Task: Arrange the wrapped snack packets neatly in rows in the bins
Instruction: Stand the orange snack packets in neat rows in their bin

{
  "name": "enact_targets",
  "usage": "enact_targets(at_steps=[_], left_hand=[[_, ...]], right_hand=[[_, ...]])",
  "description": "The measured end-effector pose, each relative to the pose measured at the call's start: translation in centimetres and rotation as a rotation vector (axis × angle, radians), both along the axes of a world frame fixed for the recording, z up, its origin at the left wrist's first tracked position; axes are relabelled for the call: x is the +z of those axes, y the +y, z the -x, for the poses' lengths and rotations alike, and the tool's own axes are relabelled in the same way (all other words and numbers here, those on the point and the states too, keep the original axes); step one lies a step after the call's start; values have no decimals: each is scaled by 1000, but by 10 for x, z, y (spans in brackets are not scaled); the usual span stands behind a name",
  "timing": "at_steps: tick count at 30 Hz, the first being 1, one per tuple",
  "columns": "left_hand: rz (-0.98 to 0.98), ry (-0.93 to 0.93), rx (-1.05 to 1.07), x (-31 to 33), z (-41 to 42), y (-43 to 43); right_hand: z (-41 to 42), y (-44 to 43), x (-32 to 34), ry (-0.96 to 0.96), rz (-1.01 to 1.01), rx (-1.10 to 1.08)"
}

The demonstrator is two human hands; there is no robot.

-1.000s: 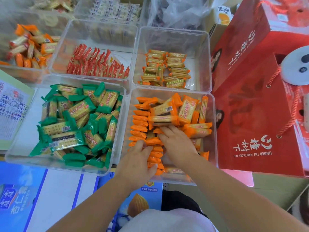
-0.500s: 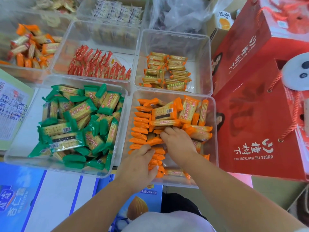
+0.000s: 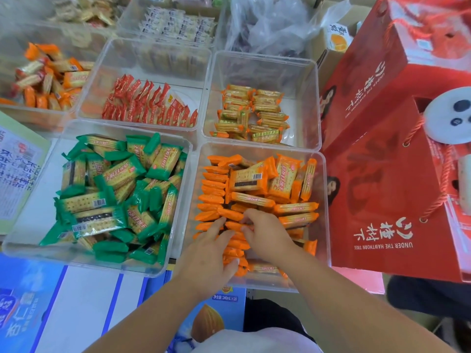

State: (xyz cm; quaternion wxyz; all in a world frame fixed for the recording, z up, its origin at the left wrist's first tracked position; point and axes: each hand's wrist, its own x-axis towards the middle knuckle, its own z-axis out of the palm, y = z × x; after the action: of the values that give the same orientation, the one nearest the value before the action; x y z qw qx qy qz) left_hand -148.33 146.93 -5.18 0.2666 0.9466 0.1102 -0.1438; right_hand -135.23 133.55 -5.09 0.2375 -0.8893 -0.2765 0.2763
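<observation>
Left hand (image 3: 209, 258) has slid forward onto the row of orange packets (image 3: 212, 189).
Its straight fingers press the row along the left side of the clear bin (image 3: 265, 282); right hand (image 3: 267, 235), fingers curled, pinches one orange packet (image 3: 233, 225) beside them.

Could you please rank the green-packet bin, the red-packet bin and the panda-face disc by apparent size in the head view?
1. The green-packet bin, largest.
2. The red-packet bin; it sits farther away, so the two bins may really match.
3. The panda-face disc, smallest, cut by the frame edge.
</observation>
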Motion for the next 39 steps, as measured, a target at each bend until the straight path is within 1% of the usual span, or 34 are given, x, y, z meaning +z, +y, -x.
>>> enact_targets(at_steps=[4,7,8,10,12,17,20,21,22,24,25,26,28,29,33,37,39], left_hand=[[-4,14,-10,-2,1,0],[-41,37,-21,-2,-1,-1],[-45,41,-20,-1,-2,-2],[-45,48,-16,-1,-2,-2],[-33,49,-8,-1,-2,-2],[1,25,-4,-1,0,-2],[-13,29,-24,-1,1,0],[-15,31,-28,-1,1,0],[-14,31,-33,0,1,0],[-9,37,-37,0,0,0],[-7,41,-37,1,0,1],[-6,44,-38,1,0,1],[-11,44,-45,2,0,1],[-12,43,-48,2,1,1],[-19,52,-52,1,2,2],[-26,60,-30,0,3,1],[-23,48,-12,1,3,0]], right_hand=[[2,-7,-5,268,-152,-132],[6,-11,-5,526,-278,-356],[9,-10,-5,577,-315,-444],[16,-7,-7,567,-324,-567],[21,-2,-10,575,-286,-596],[28,11,-5,822,-268,-667],[25,6,-5,920,-299,-630],[24,3,-4,901,-290,-598],[22,1,-4,812,-256,-543],[20,-2,-5,494,-133,-396],[20,-3,-7,340,-78,-359],[20,-2,-7,240,-68,-360],[18,1,-6,173,-132,-363],[15,3,-6,142,-142,-323],[-3,11,-5,-50,51,-44],[-13,12,-3,-94,139,130],[-14,11,-4,-114,151,165]])
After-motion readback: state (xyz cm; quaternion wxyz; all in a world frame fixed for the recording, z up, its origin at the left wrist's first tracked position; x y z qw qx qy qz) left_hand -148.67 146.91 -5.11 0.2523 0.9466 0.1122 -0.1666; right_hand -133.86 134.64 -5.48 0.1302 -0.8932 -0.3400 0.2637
